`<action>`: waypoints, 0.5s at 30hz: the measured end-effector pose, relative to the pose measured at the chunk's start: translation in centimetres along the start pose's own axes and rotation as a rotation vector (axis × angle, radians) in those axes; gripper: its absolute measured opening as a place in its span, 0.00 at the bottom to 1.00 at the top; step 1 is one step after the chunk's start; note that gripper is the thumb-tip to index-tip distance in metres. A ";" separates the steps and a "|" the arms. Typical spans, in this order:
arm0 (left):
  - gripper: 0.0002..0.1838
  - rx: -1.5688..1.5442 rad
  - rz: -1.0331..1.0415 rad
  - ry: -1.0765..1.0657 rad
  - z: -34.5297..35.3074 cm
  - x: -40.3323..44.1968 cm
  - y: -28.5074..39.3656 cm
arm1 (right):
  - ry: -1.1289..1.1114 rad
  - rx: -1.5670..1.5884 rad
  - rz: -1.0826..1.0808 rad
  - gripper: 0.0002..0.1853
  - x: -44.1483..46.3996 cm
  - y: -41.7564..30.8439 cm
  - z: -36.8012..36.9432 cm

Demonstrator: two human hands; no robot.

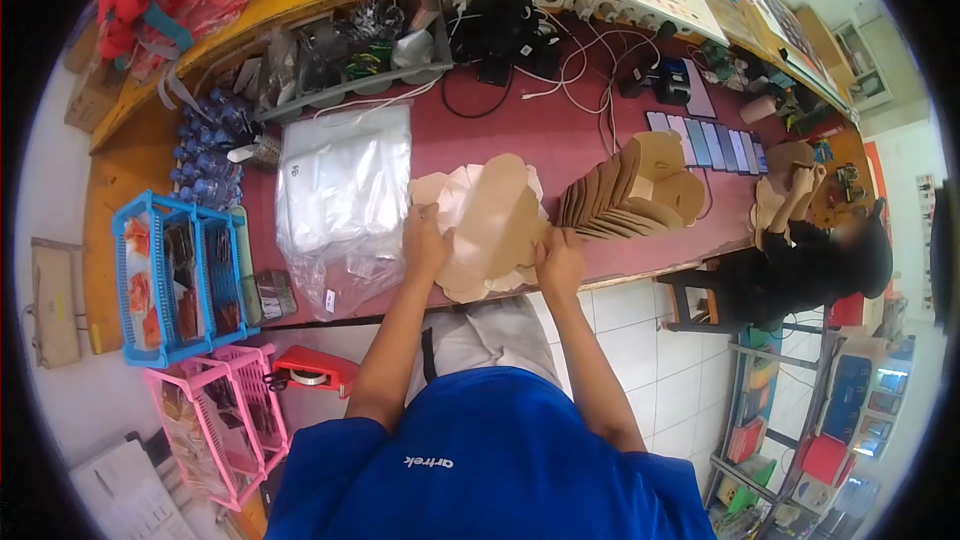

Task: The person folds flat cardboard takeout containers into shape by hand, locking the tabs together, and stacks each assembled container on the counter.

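A brown kraft paper box blank (510,225) with rounded flaps lies in front of me at the table's near edge. Pale, shiny flaps show around and under it; I cannot tell whether they belong to one sheet or several. My left hand (428,243) is closed on the left edge, and my right hand (560,258) grips the right edge with bent fingers. Just right of it stands a nested row of folded kraft paper boxes (625,190). To the left lies a pile of clear plastic bags (345,180).
Blue (180,280) and pink baskets (225,420) stand at the left, near a red tape dispenser (315,372). Phones (705,143), cables and a grey tray (350,90) line the back. A person in black (825,270) works at the right end beside a stool (690,302).
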State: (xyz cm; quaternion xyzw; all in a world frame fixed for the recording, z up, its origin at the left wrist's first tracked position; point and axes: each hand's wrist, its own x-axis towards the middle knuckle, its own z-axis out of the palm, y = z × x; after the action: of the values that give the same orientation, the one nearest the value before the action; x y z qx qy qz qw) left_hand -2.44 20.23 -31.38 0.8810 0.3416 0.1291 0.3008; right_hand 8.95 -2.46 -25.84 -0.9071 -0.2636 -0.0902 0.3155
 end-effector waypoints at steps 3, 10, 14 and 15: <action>0.32 0.057 -0.038 -0.028 -0.2 -0.1 0.4 | 0.091 -0.098 -0.106 0.15 0.2 -0.8 0.1; 0.31 0.133 0.064 0.078 -1.6 -0.9 1.7 | -0.104 0.583 0.452 0.06 -1.2 0.8 3.2; 0.30 -0.329 0.106 -0.053 -7.6 -1.5 4.4 | -0.216 0.948 0.642 0.07 -1.3 -1.3 -3.1; 0.30 -0.611 0.009 -0.260 -9.4 -1.7 5.2 | -0.187 1.157 0.650 0.08 -1.2 -2.7 -5.0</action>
State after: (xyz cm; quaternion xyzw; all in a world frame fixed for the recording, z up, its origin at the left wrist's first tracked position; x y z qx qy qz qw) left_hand -5.07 20.16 -20.84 0.7606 0.2421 0.1132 0.5916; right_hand 6.52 -4.27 -20.85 -0.6289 -0.0090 0.2446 0.7380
